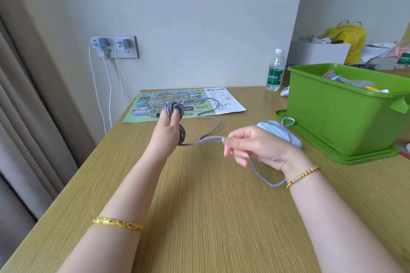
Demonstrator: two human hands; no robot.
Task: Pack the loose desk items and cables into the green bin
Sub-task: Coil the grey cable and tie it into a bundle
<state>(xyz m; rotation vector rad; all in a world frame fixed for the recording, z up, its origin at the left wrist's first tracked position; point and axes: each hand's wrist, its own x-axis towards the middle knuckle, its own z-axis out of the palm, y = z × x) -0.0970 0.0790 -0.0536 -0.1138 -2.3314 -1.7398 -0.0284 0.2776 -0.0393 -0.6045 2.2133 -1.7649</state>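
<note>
Grey cable (pixel 210 127) half-coiled, off desk.

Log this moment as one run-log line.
left hand: holds coiled cable | right hand: pinches cable's loose run | green bin: cable not in yet

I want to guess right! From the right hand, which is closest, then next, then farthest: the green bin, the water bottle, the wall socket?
From the right hand:
1. Green bin, just to its right on the desk.
2. Water bottle, farther back, by the wall.
3. Wall socket, far left on the wall.
</note>
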